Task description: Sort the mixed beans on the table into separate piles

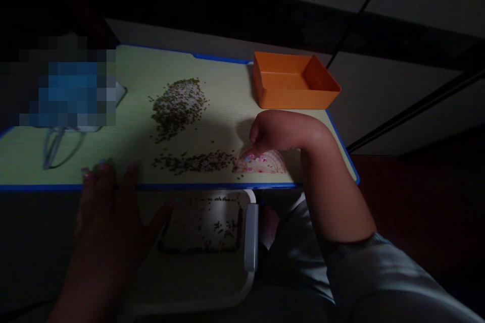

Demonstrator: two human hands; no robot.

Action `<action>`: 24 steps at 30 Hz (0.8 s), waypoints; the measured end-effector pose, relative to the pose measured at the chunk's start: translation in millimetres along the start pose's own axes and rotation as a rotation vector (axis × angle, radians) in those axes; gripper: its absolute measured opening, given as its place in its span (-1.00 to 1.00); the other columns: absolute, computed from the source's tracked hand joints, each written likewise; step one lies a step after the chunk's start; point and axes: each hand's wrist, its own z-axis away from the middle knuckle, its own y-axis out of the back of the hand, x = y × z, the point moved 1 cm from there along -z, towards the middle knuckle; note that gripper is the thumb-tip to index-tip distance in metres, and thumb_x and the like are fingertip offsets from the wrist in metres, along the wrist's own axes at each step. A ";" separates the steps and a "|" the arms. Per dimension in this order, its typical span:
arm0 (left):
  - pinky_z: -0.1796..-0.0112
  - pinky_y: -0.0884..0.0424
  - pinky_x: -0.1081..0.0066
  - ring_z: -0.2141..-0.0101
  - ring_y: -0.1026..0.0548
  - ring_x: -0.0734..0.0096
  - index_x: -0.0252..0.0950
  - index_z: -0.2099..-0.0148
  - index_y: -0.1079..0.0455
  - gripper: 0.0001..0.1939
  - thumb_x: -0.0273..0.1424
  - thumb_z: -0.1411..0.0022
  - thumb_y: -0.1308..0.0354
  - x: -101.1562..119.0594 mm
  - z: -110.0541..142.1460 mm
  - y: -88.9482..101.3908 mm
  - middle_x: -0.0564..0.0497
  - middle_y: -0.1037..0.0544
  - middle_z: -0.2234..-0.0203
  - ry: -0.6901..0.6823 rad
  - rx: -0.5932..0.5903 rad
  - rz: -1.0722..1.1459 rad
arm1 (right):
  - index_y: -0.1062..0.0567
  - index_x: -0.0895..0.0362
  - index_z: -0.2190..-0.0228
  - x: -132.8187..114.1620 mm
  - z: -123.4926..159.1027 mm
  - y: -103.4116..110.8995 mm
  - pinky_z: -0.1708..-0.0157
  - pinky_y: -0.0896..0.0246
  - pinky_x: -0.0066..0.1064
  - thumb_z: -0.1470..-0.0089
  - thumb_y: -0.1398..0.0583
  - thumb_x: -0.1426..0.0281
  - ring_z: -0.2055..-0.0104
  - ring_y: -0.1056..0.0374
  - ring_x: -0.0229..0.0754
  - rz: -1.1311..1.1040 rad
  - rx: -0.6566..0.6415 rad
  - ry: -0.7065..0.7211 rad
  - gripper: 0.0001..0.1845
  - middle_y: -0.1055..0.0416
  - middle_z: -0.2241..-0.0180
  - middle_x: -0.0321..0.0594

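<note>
My right hand (278, 131) is bent down at the wrist, its fingers curled and pinching at a clear pink-printed protractor (271, 162) that lies flat near the table's front edge. The protractor's left end touches a row of small dark beans or seeds (197, 162). My left hand (113, 212) is spread at the front edge, fingertips over the tabletop and thumb stretched to the right. Beneath that thumb, below the edge, is a pale container (202, 277) with scattered dark seeds in its recess. Behind the row sits a loose heap of green and whitish grains (178, 106).
An orange open box (295, 98) stands at the table's back right corner. To the left lie a blurred-out blue object (71, 93) and a looped cable (55, 146). A blue rim (220, 186) edges the pale tabletop (223, 91). The scene is dim.
</note>
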 end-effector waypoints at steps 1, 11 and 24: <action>-0.16 0.00 -0.22 -0.32 0.21 -0.14 -0.30 -0.34 0.19 -0.14 0.08 -0.15 0.14 0.4 -0.1 0.4 -0.28 0.17 -0.34 0.000 -0.004 0.000 | -0.59 0.24 0.27 0.3 0.2 0.1 0.46 0.04 -0.44 0.05 -0.26 0.16 0.48 -0.24 -0.30 0.006 0.002 0.003 -0.59 -0.48 0.49 -0.20; -0.18 0.03 -0.20 -0.31 0.21 -0.15 -0.34 -0.34 0.16 -0.14 0.08 -0.16 0.14 0.8 -0.9 0.1 -0.30 0.17 -0.34 -0.014 -0.003 0.004 | -0.60 0.24 0.24 3.3 0.1 1.7 0.41 -0.02 -0.44 0.07 -0.28 0.20 0.41 -0.32 -0.24 0.073 -0.025 -0.056 -0.59 -0.53 0.43 -0.14; -0.19 0.05 -0.18 -0.32 0.24 -0.09 -0.27 -0.35 0.21 -0.16 0.06 -0.17 0.15 -0.2 0.0 -0.5 -0.23 0.21 -0.35 -0.023 0.010 0.024 | -0.61 0.25 0.27 5.0 3.1 4.4 0.43 -0.04 -0.43 0.07 -0.27 0.21 0.42 -0.33 -0.22 0.110 -0.024 -0.102 -0.61 -0.52 0.45 -0.13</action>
